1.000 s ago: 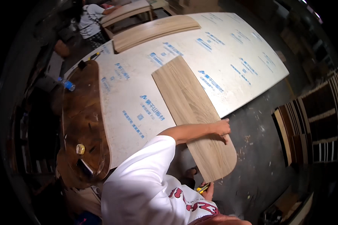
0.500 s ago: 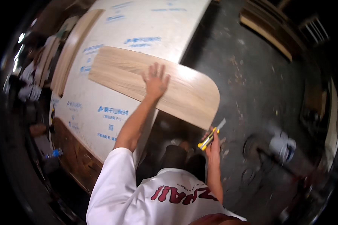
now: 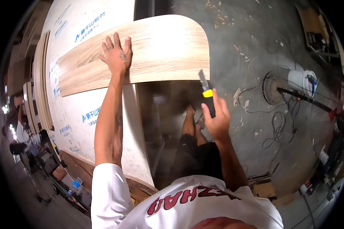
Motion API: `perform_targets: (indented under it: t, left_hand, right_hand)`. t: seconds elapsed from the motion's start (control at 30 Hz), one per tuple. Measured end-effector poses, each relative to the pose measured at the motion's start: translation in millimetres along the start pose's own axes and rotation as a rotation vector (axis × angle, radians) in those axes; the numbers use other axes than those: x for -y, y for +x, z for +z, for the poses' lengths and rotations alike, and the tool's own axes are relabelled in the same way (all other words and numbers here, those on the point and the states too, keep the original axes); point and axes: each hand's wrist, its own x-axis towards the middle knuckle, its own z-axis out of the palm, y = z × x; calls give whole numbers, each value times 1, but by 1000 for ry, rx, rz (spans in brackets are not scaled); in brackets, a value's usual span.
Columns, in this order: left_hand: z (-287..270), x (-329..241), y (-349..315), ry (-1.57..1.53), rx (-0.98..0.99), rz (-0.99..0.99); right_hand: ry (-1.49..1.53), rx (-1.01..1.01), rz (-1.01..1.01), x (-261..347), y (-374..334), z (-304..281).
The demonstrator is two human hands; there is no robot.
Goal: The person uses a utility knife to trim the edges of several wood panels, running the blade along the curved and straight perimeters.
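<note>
A wood-grain board (image 3: 160, 49) with one rounded far right corner lies on a white printed sheet (image 3: 91, 129), and its right end juts past the sheet's edge. My left hand (image 3: 117, 57) presses flat on the board with fingers spread. In my right hand (image 3: 218, 119) is a black and yellow utility knife (image 3: 208, 100), gripped by its handle. Its blade is out and points up and away from me, close to the board's near right corner. From this view I cannot tell whether the blade touches the edge.
Narrow boards (image 3: 42, 84) are stacked along the sheet's left side. On the floor at right stand a white bucket (image 3: 302, 82) and a round-ended tool with a dark pole (image 3: 305, 100), among loose cables (image 3: 275, 131) and wood scraps. Another person (image 3: 23, 131) is at the far left.
My view has turned, so the board appears swung round, with its rounded end higher. The right hand has turned the knife more upright. My left hand stays flat on the board.
</note>
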Motion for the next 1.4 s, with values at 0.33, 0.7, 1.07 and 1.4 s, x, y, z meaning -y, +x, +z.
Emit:
perform_targets:
  t: [0.33,0.7,1.07,1.4]
  left_hand:
    - [14,39,23,8,-57,40]
    - [33,78,39,56,-64,121]
    - [-2,-4,15,-3,6,66]
    - [-7,19,10,21,24,45]
  right_hand:
    - [477,262,351,-37,-150,40]
    - [399,338,417,-82,-263,43]
    - [333,78,326,-51,-151,29]
    - [295,-242,214,-33,-25,3]
